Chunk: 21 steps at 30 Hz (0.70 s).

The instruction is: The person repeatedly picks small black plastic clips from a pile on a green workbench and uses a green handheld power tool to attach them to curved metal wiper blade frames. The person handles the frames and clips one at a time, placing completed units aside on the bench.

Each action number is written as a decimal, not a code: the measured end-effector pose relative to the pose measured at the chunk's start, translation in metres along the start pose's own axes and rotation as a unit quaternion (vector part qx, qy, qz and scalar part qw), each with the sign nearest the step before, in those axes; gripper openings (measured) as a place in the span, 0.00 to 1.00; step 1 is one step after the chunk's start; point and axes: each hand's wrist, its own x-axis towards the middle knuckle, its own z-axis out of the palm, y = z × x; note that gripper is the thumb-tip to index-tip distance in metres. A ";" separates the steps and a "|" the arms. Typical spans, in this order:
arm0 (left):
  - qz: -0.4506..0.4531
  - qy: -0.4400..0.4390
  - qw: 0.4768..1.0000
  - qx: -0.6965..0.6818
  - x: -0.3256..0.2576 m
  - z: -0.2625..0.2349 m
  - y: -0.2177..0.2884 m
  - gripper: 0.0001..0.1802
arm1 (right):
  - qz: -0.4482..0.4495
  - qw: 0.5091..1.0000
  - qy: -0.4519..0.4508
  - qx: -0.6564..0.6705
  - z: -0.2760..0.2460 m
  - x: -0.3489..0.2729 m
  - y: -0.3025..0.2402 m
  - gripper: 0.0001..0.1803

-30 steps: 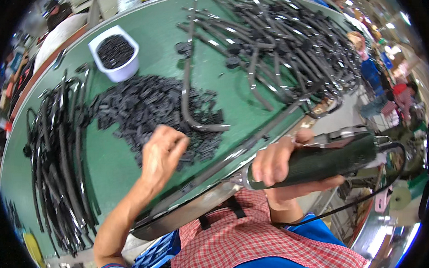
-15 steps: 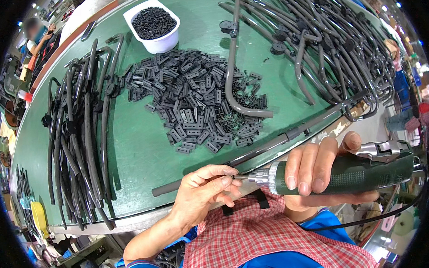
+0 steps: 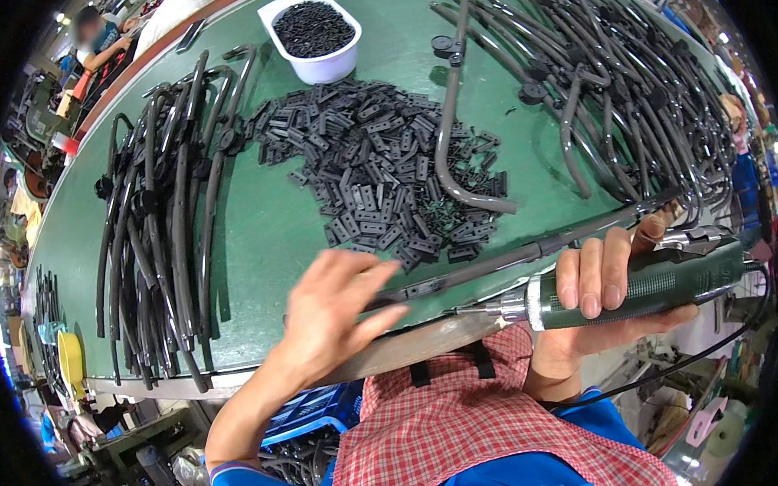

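Here the right hand [image 3: 598, 274] grips a dark green power screwdriver [image 3: 660, 290], its fingers wrapped over the top of the body and the thumb up beside a silver lever [image 3: 697, 239]. The tool lies nearly level, its silver nose and thin bit [image 3: 480, 309] pointing left above the near edge of the tabletop [image 3: 258, 263]; whether the tip touches anything cannot be told. A black cable [image 3: 697, 353] loops from its rear end down toward the person's side. The left hand [image 3: 330, 306], blurred, has its fingers spread and its thumb held apart, over the near edge of the green top, in front of one end of a long dark tube [image 3: 501, 263]. That tube lies slantwise along the edge, reaching up to the right toward a large heap of bent dark tubes [image 3: 604, 96]. Beyond the left hand spreads a pile of small black two-holed plates [image 3: 357, 168], with small dark screws [image 3: 438, 212] scattered at its right side. A single bent tube [image 3: 449, 115] lies across that side, while a white tub [image 3: 325, 70] full of small black pieces [image 3: 311, 28] stands just behind the pile. At the left, a bundle of tubes [image 3: 185, 208] lies lengthwise.
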 end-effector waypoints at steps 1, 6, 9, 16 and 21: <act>-0.003 -0.031 1.000 0.002 -0.008 0.017 -0.006 0.21 | 0.008 1.000 -0.007 -0.010 0.001 -0.001 0.004 0.52; -0.085 -0.044 0.992 -0.085 -0.038 0.067 -0.022 0.17 | 0.070 0.987 -0.106 -0.097 0.001 -0.004 0.030 0.47; -0.080 -0.040 0.992 -0.090 -0.038 0.070 -0.023 0.17 | 0.100 0.975 -0.126 -0.155 0.007 -0.010 0.042 0.37; -0.073 -0.005 0.992 -0.103 -0.043 0.076 -0.029 0.17 | 0.139 0.947 -0.184 -0.222 0.011 -0.006 0.068 0.28; -0.062 0.000 0.991 -0.119 -0.044 0.074 -0.031 0.16 | 0.214 0.920 -0.232 -0.232 0.019 0.002 0.084 0.22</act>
